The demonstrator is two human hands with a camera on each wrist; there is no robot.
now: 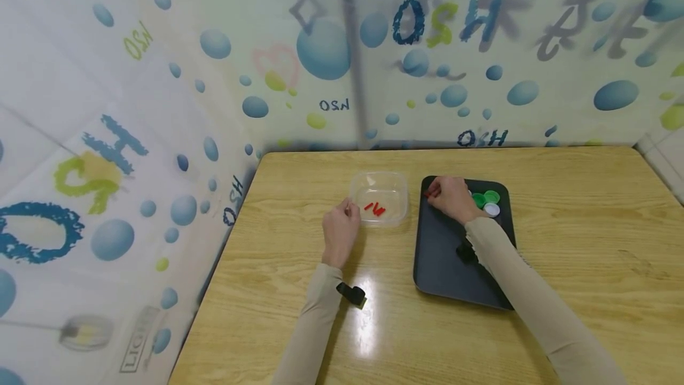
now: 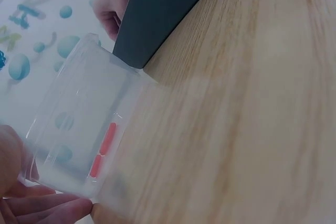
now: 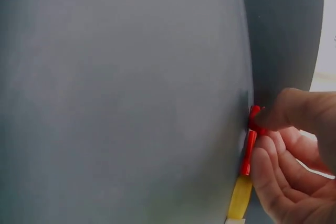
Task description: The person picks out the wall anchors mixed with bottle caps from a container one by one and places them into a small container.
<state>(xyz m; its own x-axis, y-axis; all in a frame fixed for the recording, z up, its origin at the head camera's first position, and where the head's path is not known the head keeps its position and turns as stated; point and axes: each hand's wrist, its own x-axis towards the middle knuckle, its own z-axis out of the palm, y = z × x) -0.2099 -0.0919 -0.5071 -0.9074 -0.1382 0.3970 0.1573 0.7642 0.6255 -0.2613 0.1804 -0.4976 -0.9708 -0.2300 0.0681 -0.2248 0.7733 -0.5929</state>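
Note:
My left hand grips the near left side of a clear plastic container on the table. Several small red sticks lie inside it; the left wrist view shows two red ones end to end along the bottom. Over the far left of a dark grey tray, my right hand pinches a small red stick between thumb and fingers at the tray's side wall. Just below it, another red stick lines up along that wall, followed by a yellow piece and a white piece.
Green caps and white caps sit at the tray's far right, partly behind my right hand. A wooden table bears everything. Printed curtains hang along its far edge and left side.

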